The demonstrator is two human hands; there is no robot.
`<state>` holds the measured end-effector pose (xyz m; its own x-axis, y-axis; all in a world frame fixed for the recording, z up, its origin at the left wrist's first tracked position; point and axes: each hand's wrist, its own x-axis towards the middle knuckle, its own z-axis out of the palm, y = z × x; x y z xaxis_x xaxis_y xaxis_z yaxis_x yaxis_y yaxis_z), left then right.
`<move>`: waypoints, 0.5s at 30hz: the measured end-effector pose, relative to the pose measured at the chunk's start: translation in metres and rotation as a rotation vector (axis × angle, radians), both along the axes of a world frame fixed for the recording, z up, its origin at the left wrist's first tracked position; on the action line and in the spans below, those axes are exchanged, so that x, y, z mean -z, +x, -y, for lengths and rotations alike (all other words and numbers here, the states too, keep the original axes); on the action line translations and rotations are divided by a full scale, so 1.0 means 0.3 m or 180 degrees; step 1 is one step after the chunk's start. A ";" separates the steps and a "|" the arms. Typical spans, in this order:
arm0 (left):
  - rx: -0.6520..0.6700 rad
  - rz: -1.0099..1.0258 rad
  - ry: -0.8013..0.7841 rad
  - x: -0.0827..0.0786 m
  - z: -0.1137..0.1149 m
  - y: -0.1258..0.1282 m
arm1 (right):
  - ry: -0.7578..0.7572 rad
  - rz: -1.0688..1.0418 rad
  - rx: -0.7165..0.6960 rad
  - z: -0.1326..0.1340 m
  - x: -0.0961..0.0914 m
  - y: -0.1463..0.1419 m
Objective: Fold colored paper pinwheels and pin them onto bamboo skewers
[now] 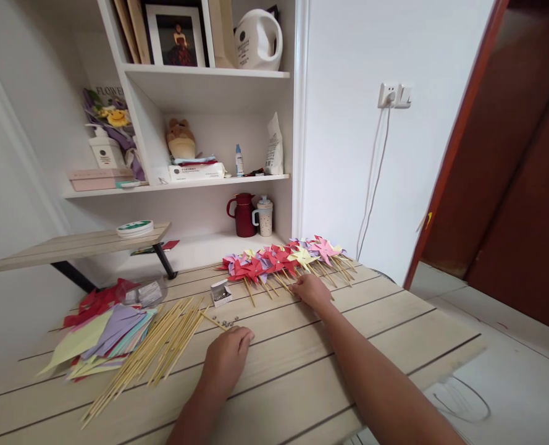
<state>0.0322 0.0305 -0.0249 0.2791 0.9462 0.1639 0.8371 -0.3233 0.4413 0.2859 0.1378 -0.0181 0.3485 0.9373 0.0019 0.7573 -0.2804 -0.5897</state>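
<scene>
My right hand reaches across the wooden table to the sticks of a row of paper pinwheels in red, pink, yellow and purple; its fingers curl down onto the sticks, hidden from me. My left hand rests on the tabletop with its fingers curled under, just right of a pile of bamboo sticks. One stick and some tiny pins lie right in front of it.
A stack of coloured paper squares lies at the left, a small open box near the middle. A shelf unit behind holds a red jug, a cup and bottles. A brown door stands at right.
</scene>
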 end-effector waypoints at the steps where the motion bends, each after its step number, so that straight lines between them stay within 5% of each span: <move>1: 0.0002 -0.0003 0.0000 0.000 0.000 0.000 | 0.0004 -0.0012 0.0005 0.001 -0.001 0.000; 15: 0.0074 0.0079 0.0047 0.007 -0.011 -0.010 | 0.0169 -0.0064 0.0214 0.021 -0.031 -0.011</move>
